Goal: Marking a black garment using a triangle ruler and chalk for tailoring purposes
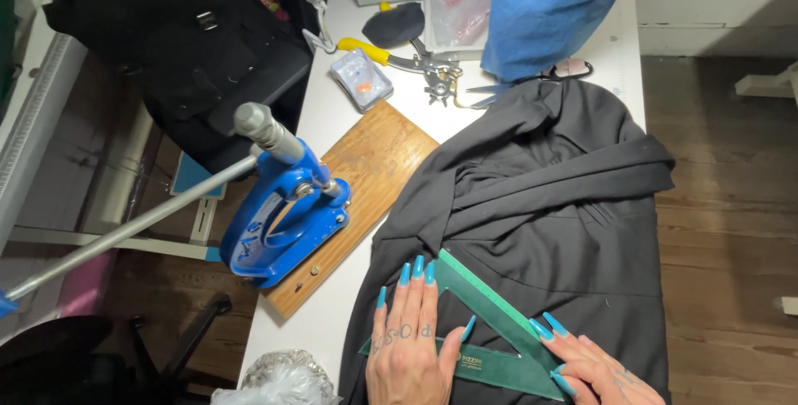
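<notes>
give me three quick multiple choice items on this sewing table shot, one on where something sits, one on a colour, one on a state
1. What does the blue hand press stand on?
A. a wooden board
B. the dark garment
C. the floor

2. What colour is the set square under the hands?
A. red
B. green
C. yellow

3. How do the hands meet the set square?
A. both lift it into the air
B. only one touches it
C. both press it flat on the garment

Answers:
1. A, the press is fixed to the wooden board on the white table.
2. B, the triangle is dark green against the dark garment.
3. C, the left hand and right hand lie flat at its two lower corners.
</notes>
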